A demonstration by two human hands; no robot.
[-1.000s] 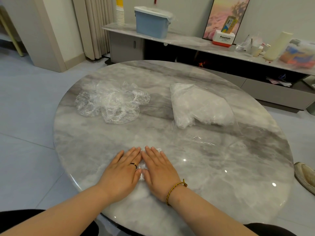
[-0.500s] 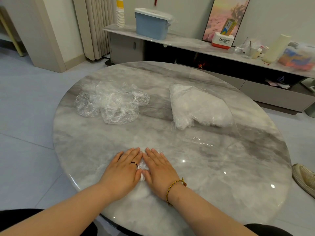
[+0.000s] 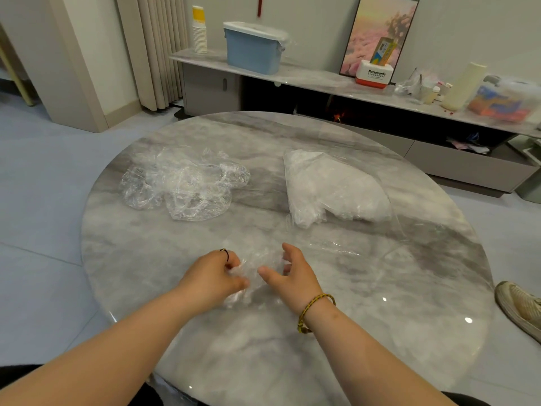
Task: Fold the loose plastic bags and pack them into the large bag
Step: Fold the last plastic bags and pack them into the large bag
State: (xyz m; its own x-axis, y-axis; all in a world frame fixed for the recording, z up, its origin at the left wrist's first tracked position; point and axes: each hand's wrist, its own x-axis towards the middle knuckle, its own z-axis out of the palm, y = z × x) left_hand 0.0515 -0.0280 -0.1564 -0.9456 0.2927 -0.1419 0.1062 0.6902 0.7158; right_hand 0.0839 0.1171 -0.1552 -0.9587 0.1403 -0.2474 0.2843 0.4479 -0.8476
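Progress: partway, my read. The large bag (image 3: 333, 186) lies right of centre on the table (image 3: 380, 317), already bulging with white folded plastic. The pile of loose bags (image 3: 184, 183) sits left of centre, crumpled and not yet folded, so several are left to do. One small clear bag (image 3: 251, 276) is in work at lower centre between both hands, not packed. Left hand (image 3: 212, 278): fingers curled, pinching that bag's left edge. Right hand (image 3: 294, 272): half open, thumb and fingers curved round its right side; can't tell if it actually grips. Both forearms reach in from the bottom edge.
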